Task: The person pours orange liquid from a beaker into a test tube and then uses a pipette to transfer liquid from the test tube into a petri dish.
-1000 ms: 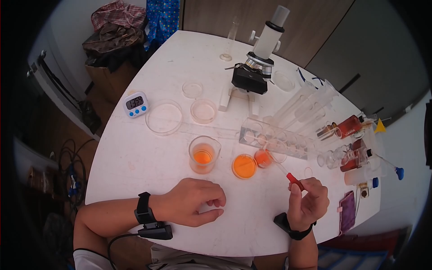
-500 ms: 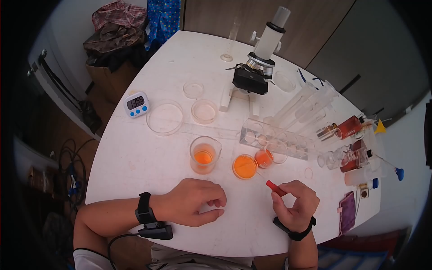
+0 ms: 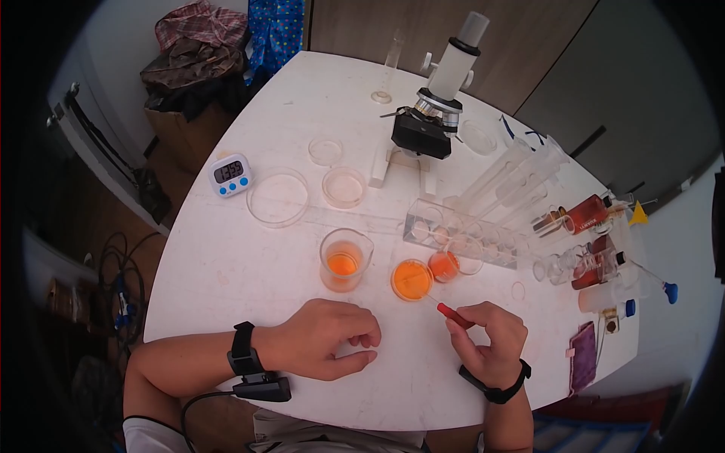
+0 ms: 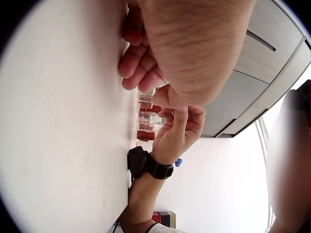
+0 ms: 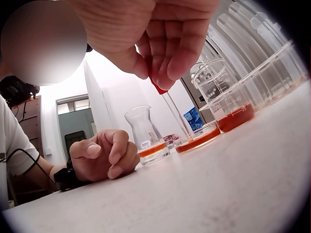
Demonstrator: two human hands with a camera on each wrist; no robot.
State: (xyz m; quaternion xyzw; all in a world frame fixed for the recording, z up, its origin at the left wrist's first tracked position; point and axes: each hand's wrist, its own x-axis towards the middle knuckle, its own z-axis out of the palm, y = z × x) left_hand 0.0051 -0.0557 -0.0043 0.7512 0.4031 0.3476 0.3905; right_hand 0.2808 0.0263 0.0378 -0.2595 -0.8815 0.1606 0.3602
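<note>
Between thumb and fingers my right hand (image 3: 491, 343) pinches the red bulb (image 3: 455, 315) of a glass dropper. In the right wrist view the dropper's glass tube (image 5: 177, 114) slants down into a shallow dish (image 5: 199, 141) of orange liquid. My left hand (image 3: 321, 340) rests on the table, fingers loosely curled and holding nothing, just in front of a beaker (image 3: 344, 260) with orange liquid. Another small beaker (image 3: 444, 266) of orange-red liquid stands right beside the dish, to its right.
A clear rack (image 3: 461, 234) with tubes stands behind the small beaker. Farther back are a microscope (image 3: 430, 113) and empty dishes (image 3: 277, 198). A timer (image 3: 229, 176) lies at the left; brown-red bottles (image 3: 587, 214) and a purple cloth (image 3: 582, 359) are at the right.
My right hand has moved left with the dropper, from near the small beaker to the orange dish. The left hand has stayed in place.
</note>
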